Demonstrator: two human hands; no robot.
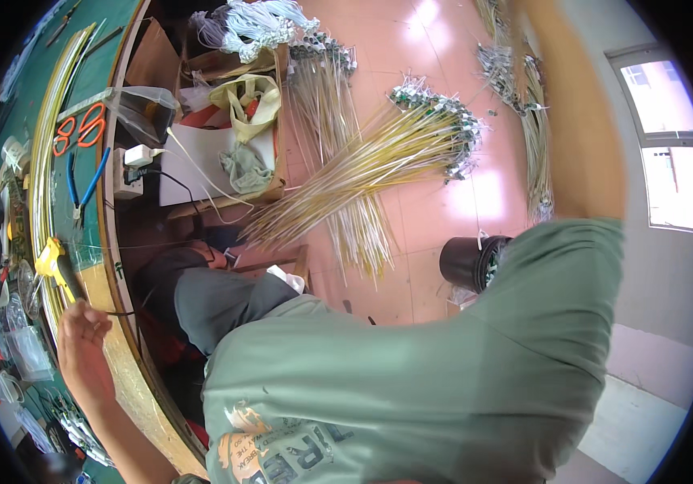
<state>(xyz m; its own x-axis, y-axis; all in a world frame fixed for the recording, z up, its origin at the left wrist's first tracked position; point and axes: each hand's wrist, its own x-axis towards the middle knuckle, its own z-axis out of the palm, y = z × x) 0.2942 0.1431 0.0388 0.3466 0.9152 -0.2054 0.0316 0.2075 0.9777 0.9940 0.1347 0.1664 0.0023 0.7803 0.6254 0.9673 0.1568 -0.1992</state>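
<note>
My left hand (pixel 85 351) is over the workbench (pixel 132 363) on the left, palm partly up and fingers curled in. Its fingertips meet the end of the dark handle of a yellow tool, which looks like a glue gun (pixel 57 262). Whether they grip the handle or something thinner is hard to make out. The tool lies across long yellow and white strips (pixel 43 161). Beyond it are blue-handled pliers (pixel 81 189) and orange-handled scissors (pixel 80 129). My right arm (pixel 584 121), smeared by motion, stretches to the top edge; its hand is outside the picture.
Bundles of long yellowish wires (pixel 362 161) with small green and white ends lie crossed on the pink tiled floor (pixel 411 282). A cardboard box (pixel 152 60) with bags and cloth stands beside the bench. A black bucket (pixel 461 264) is near my right side. Power plugs (pixel 138 155) hang at the bench edge.
</note>
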